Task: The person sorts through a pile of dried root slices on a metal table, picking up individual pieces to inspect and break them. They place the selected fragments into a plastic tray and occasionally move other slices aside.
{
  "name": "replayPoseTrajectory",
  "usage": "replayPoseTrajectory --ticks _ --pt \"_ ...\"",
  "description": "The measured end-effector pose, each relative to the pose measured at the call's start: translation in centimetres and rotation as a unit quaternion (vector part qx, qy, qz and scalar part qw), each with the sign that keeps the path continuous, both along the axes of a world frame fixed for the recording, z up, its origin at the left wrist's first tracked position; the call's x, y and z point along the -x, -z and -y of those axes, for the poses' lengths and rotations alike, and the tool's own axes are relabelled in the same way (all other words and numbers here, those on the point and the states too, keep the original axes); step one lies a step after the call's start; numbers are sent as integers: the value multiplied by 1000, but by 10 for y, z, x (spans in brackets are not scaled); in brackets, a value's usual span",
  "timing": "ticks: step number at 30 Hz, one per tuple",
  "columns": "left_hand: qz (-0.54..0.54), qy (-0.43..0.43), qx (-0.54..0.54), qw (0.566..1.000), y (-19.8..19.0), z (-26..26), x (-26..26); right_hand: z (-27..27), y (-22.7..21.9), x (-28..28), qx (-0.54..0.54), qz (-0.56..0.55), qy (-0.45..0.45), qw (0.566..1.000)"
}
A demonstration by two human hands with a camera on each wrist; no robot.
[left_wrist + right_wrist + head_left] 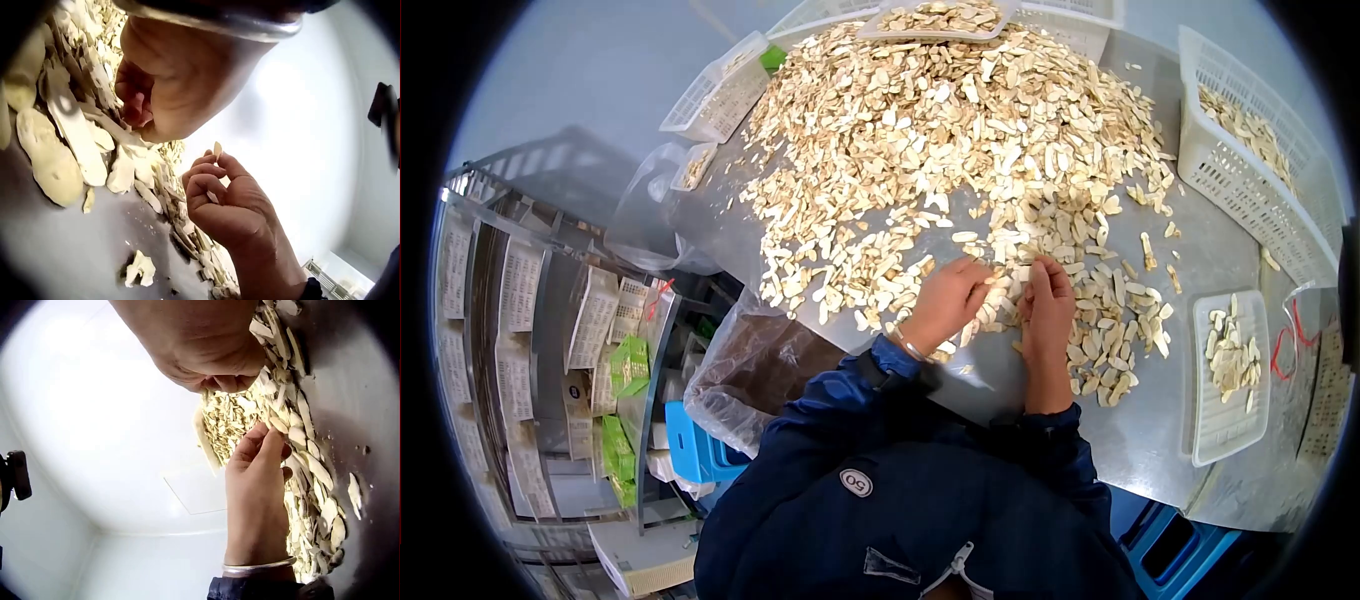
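One slice (217, 149) pinched in my right hand (1048, 305); left hand (945, 302) down at the heap (960, 110).
Right thumb and forefinger closed to a pinch, slice tip showing above them, hand over the worktop (1145, 440) near the middle of its near edge. Left fingers curled in, tips right at the loose slices; can't tell if they have one. Hands just apart. Heap spreads from the worktop's far edge toward the near one, smaller pile (1115, 330) right of my right hand. White tray (1232, 432) by the near right corner, some slices in it. White basket (1245, 205) farther back along the right edge, also holding slices. Shallow tray (930, 38) of slices at the far edge. Plastic bag (725, 395) and blue stool (690, 445) off the left edge.
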State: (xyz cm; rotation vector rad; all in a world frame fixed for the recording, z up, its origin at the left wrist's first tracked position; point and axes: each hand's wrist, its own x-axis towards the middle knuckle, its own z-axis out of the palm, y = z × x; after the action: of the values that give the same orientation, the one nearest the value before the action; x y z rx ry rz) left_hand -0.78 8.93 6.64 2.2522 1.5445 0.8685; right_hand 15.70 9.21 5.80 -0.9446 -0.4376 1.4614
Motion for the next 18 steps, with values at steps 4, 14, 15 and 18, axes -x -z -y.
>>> replayPoseTrajectory --ticks 4,14,15,18 --pt "105 -69 66 990 6 5 14 3 10 4 -25 83 -77 993" --pt "126 -105 111 980 11 14 51 3 7 4 -56 48 34 997" --pt "80 -86 82 990 6 12 51 3 0 1 -40 14 80 996" --pt "12 7 -3 1000 -9 15 36 3 -10 -2 -32 -25 130 991"
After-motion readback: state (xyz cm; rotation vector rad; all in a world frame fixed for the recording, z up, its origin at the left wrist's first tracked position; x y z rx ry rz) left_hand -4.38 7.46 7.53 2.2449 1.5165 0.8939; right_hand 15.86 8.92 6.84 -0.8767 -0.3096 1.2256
